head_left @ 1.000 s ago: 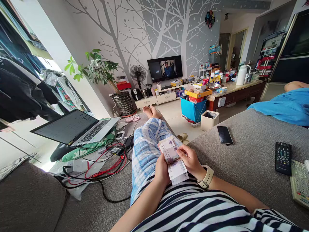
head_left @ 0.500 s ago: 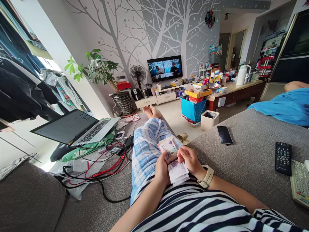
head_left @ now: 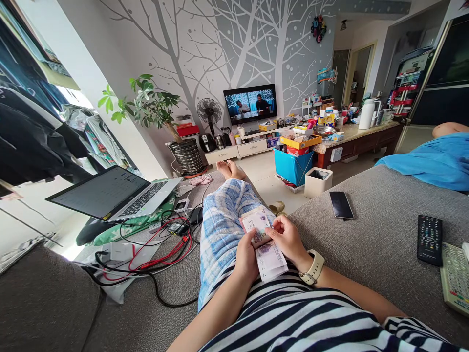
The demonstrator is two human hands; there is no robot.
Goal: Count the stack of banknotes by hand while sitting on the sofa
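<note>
A stack of banknotes (head_left: 259,219) lies over my lap, its top note printed with a 5. My left hand (head_left: 246,254) is closed round the near left side of the stack, thumb on top. Several loosely fanned notes (head_left: 271,263) hang down from the stack toward my striped shirt. My right hand (head_left: 289,238) wears a cream watch (head_left: 312,268). Its thumb presses on the face of the top note at the right edge, with the fingers curled behind. Part of the printed 5 is hidden by that thumb.
On the grey sofa to my right lie a phone (head_left: 341,205), a black remote (head_left: 430,239) and a pale remote-like device (head_left: 456,276). An open laptop (head_left: 120,195) and tangled cables (head_left: 157,259) are to my left. A person's bent leg under blue cloth (head_left: 432,159) shows at far right.
My right thumb has moved up onto the top note, which now bends slightly and has its 5 partly covered. My left hand stays in place.
</note>
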